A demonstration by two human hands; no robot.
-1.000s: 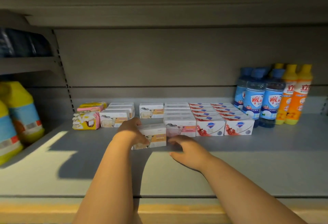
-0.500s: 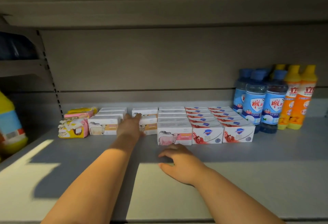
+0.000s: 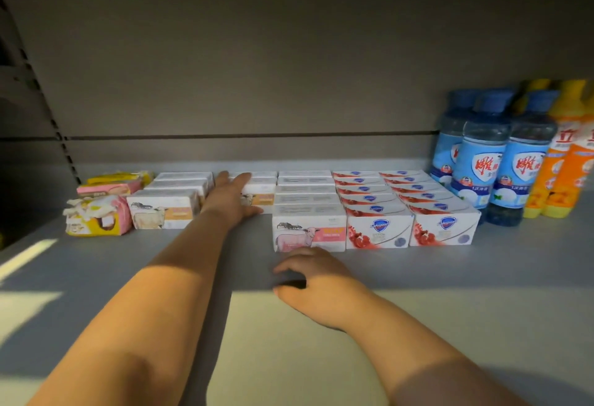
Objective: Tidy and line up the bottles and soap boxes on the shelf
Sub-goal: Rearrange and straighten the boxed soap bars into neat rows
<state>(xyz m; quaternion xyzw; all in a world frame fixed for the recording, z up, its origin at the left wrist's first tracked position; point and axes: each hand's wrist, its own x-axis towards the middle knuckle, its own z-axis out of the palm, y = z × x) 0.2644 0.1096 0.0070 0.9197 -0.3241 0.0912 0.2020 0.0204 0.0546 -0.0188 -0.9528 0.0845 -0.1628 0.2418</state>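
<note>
First: Direction first: where is the soap box found from the fingers?

Second: The orange-labelled soap box is found directly beneath the left hand, in the second column from the left end of the shelf. Its front is set further toward the back edge than that of the pink-labelled box beside it.

First: And its long axis?

Second: It is laid parallel to the front edge, label facing forward.

First: Which hand is nearer?

Second: The left; the box is touched by it. The right hand is rested on the shelf nearer the front edge, just before the pink-labelled box. Whether that box is touched cannot be told.

First: How are the fingers held?

Second: The left fingers are stretched almost straight and laid flat over the box top, pointed at the back edge; nothing is gripped. The right hand's are loosely curled, and nothing is held.

First: What is called for next?

Second: Probably a draw toward the front edge, so that the fronts are brought level. The blue bottles at the right end are well apart from both hands.
</note>
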